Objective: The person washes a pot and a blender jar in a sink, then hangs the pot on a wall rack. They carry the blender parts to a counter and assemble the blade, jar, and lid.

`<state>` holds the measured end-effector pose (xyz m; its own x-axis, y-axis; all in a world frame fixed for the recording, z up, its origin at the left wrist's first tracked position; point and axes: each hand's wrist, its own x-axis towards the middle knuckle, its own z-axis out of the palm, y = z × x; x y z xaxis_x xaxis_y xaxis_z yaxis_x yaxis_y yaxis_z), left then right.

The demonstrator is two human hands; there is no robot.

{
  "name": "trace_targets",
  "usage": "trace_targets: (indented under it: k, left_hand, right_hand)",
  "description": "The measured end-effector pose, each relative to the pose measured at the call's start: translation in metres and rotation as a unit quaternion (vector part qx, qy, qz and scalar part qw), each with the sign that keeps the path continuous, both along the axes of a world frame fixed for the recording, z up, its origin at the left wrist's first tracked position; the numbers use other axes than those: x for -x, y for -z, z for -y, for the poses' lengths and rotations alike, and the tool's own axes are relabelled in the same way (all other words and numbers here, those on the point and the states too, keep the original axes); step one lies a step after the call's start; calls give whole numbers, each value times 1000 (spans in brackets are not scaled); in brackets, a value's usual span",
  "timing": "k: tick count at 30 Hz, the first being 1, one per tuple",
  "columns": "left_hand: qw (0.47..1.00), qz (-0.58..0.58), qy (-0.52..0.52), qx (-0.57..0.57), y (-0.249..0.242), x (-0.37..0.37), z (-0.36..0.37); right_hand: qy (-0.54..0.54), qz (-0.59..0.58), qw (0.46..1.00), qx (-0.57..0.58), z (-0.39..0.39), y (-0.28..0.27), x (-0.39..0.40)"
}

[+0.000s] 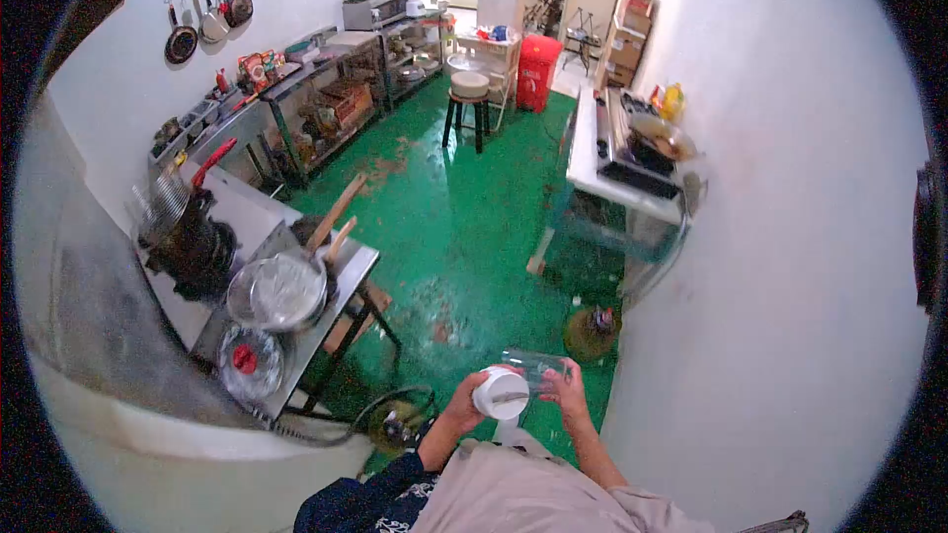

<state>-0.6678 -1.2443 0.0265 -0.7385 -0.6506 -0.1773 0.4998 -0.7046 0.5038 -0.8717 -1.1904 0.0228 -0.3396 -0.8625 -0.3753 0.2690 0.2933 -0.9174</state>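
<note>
Low in the head view, in front of my body, my left hand (464, 403) is wrapped round a white round tub-like piece (504, 395). A grey mark crosses its flat face. Just to the right, my right hand (567, 393) has its fingers closed on a clear see-through container (536, 368). The clear container overlaps the white piece's upper right edge in this view. Both are held above the green floor (454, 237), close to my light apron (523, 489).
At left a metal table (354, 271) bears a glass lid (255, 360), a pan (281, 291) and wooden handles. A gas stove (637, 153) stands on the right-hand table. Gas cylinders (592, 331) sit on the floor. Farther off are a stool (468, 104) and a red bin (538, 74).
</note>
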Motion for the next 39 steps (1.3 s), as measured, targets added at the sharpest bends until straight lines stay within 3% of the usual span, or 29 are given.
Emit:
trace_targets:
  k: [7,11,16,18,27,32,39]
  left_hand:
    - [982,-42,-177,-49,-29,40,169]
    - [957,-14,-283,-53,3,30,279]
    - [951,-34,-294,-93,11,29,439]
    - [961,-26,-263,-81,13,35,519]
    - [979,-53,-193,-46,-8,72,817]
    - [971,-58,-226,-60,2,58,976]
    - [922,15,-383,-47,-20,2,1169]
  right_hand:
    - [-201,-21,979,-3,243,-15,54]
    - [-266,-38,963,13,371,-6,35]
    - [-270,-49,962,9,529,-1,37]
    - [-243,-47,968,-33,594,-3,44]
    - [-182,-4,983,4,871,-36,80]
    - [-228,31,972,-45,1056,-18,68]
    - [-334,57,938,-68,1311,-29,-12]
